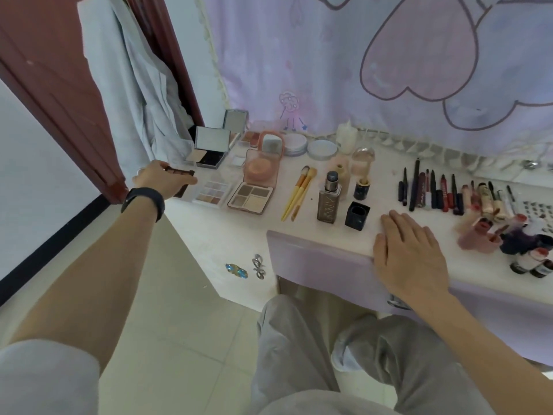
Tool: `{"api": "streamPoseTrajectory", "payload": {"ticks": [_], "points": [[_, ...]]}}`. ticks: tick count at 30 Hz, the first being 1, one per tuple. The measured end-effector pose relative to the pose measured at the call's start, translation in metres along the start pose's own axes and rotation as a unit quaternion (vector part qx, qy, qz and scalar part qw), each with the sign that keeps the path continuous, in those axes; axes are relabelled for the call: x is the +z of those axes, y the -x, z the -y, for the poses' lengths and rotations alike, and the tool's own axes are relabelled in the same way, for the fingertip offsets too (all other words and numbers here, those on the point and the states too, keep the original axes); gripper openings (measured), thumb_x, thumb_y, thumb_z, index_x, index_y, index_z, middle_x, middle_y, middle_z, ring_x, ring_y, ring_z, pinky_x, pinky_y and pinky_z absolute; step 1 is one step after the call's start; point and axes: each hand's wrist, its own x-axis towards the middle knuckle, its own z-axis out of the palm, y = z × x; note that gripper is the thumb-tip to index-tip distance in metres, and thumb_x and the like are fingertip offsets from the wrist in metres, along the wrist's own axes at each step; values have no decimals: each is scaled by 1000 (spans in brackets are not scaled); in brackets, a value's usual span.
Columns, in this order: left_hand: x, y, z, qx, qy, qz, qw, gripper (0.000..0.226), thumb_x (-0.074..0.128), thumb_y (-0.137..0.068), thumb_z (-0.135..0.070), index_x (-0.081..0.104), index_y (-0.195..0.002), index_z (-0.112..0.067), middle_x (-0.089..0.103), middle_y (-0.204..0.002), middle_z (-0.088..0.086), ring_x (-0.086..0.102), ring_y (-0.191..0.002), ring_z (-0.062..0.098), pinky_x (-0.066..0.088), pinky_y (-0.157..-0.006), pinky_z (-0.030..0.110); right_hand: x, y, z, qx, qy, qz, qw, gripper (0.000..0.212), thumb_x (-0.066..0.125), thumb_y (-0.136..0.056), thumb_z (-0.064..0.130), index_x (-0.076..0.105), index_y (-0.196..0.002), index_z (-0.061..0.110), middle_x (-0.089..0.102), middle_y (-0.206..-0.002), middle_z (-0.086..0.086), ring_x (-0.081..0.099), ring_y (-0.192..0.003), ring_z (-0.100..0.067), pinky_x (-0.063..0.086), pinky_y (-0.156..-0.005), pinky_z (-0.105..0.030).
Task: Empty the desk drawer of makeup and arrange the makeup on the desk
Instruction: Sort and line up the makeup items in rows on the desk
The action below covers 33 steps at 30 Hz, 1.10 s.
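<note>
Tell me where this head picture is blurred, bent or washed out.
Head view: wide-angle bending curves the door frame and desk edge; the lipstick cluster at right is smeared and soft; light is flat and diffuse, shadows faint; the left hand with its dark palette is fairly sharp.

A lilac curtain [374, 55] printed with large pink hearts hangs behind the white counter [227, 235], its lace hem touching the back edge. At left stands a dark red door frame [59, 94] with a pale grey garment [134, 85] draped beside it. The floor [179, 339] is cream tile, the left wall [33, 163] white with black skirting.
</note>
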Motion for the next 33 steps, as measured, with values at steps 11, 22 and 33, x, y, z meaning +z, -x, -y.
{"api": "streamPoseTrajectory", "payload": {"ticks": [11, 22, 33], "points": [[23, -15, -4, 14, -50, 17, 999, 65, 77, -80, -52, 62, -123, -6, 63, -124, 21, 55, -119, 39, 43, -105, 46, -3, 2, 4, 3, 22, -14, 1000, 57, 29, -105, 36, 37, -156, 14, 32, -164, -5, 26, -153, -22, 18, -125, -46], [30, -7, 13, 17, 60, -11, 998, 72, 75, -76, -36, 49, -141, -19, 56, -133, 16, 49, -124, 35, 45, -95, 41, -2, 1, 4, 1, 14, -36, 999, 64, 22, -100, 40, 45, -152, 11, 42, -159, -7, 36, -149, -24, 26, -123, -49], [35, 4, 23, 51, 95, -35, 994, 65, 75, -84, -37, 50, -139, -15, 63, -126, 11, 54, -120, 31, 45, -93, 36, 0, 1, 2, 7, 4, -25, 1000, 56, 31, -104, 36, 40, -155, 13, 36, -162, -5, 30, -151, -22, 21, -124, -47]]}}
